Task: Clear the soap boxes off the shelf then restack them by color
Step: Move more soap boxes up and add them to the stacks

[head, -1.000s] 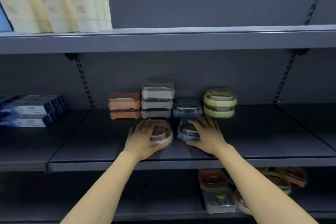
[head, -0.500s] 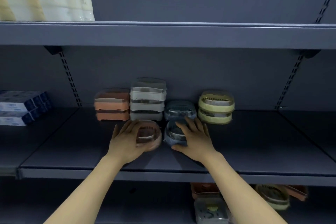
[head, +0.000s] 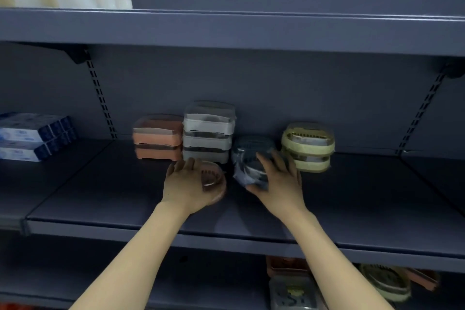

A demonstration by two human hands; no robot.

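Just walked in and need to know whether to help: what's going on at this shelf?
A person is stacking soap boxes by colour on the middle shelf. The left hand holds a pink oval soap box, and the right hand holds a dark blue-grey one just in front of its match. Behind them stand an orange stack, a grey stack and a yellow stack. More soap boxes lie on the shelf below.
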